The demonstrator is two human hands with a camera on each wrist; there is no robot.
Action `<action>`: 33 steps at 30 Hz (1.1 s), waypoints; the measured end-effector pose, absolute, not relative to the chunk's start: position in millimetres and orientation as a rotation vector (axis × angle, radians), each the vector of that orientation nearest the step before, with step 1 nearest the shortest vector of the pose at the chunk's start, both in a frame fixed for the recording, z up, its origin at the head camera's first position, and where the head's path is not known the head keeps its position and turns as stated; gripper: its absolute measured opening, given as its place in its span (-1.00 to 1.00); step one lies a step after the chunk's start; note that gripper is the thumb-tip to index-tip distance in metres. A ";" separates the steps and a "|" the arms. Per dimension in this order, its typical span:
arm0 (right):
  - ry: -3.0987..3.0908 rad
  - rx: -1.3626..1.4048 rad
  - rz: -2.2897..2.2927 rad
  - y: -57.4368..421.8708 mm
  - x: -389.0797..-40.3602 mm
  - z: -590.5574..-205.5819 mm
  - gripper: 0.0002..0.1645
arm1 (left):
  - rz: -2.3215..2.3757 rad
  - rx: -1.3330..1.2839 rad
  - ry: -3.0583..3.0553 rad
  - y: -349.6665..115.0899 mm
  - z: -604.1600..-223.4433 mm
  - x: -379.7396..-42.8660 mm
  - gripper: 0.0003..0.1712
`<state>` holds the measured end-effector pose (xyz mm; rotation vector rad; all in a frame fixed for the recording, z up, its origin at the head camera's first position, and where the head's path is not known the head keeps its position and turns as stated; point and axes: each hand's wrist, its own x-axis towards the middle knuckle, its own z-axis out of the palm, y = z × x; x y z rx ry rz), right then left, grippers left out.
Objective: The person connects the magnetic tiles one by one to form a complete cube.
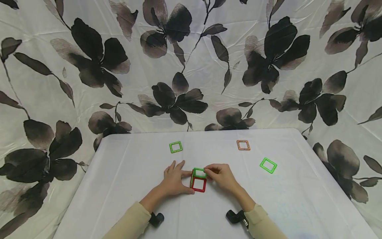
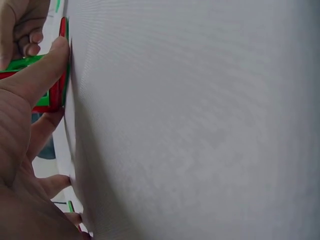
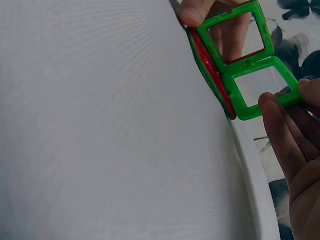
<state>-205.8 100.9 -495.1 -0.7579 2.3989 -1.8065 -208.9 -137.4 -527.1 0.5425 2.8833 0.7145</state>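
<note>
Square magnetic tiles with see-through middles form a small joined structure near the middle of the table, with a red tile (image 1: 199, 191) at its near side. My left hand (image 1: 173, 181) grips the structure's left side, thumb at the near corner and index finger at the far one, the other fingers spread toward the table. In the right wrist view, a red tile edge (image 3: 212, 65) lies low along the tabletop and a green tile (image 3: 265, 30) rises from it. Beside that, my right hand (image 1: 223, 177) pinches another green tile (image 3: 245, 113) between thumb and fingertips.
On the white table (image 1: 119, 172), a loose green tile (image 1: 170, 148) lies beyond my left hand. An orange tile (image 1: 244, 149) is farther back on the right, with another green tile (image 1: 265, 169) nearer. A floral cloth (image 1: 221, 99) hangs behind the table.
</note>
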 end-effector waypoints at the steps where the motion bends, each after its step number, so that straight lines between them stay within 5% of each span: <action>1: 2.401 -0.757 -1.804 101.0 -205.9 -495.4 -0.86 | 0.714 0.543 2.884 -137.4 -526.8 -208.7 -0.13; 12: 2.400 -0.780 -1.798 101.9 -208.5 -495.4 -0.86 | 0.724 0.613 2.819 -140.0 -519.8 -209.8 -0.30; 22: 2.436 -0.869 -1.806 100.9 -210.2 -494.6 -0.89 | 1.240 0.533 2.657 -147.4 -511.0 -218.4 -0.75; 33: 2.403 -0.905 -1.782 97.6 -214.2 -494.1 -0.87 | 1.583 0.378 2.403 -141.4 -521.7 -223.0 -0.65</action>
